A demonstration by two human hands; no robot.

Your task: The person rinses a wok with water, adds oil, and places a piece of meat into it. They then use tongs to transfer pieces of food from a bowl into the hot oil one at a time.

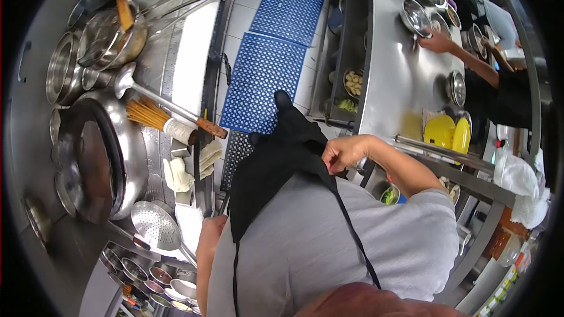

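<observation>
My right hand [345,151] is at the waist on the right, its fingers pinched closed at the edge of my black apron [264,179]. My left hand [212,227] is low at my left side, beside the metal counter's front edge; its fingers are mostly hidden, so its grip does not show. Near it on the counter are a perforated skimmer [155,225] and folded cloths [178,175]. Farther along lie a bamboo wok brush [151,115] and a ladle [161,100] with a wooden handle. A large dark wok [88,152] sits at the left.
Blue perforated mats [264,79] cover the floor ahead. On the right, a steel table [390,64] bears metal bowls [416,17] and yellow dishes [440,131]. A co-worker's hand [436,42] touches a bowl there. Several seasoning containers [158,273] stand at the lower left.
</observation>
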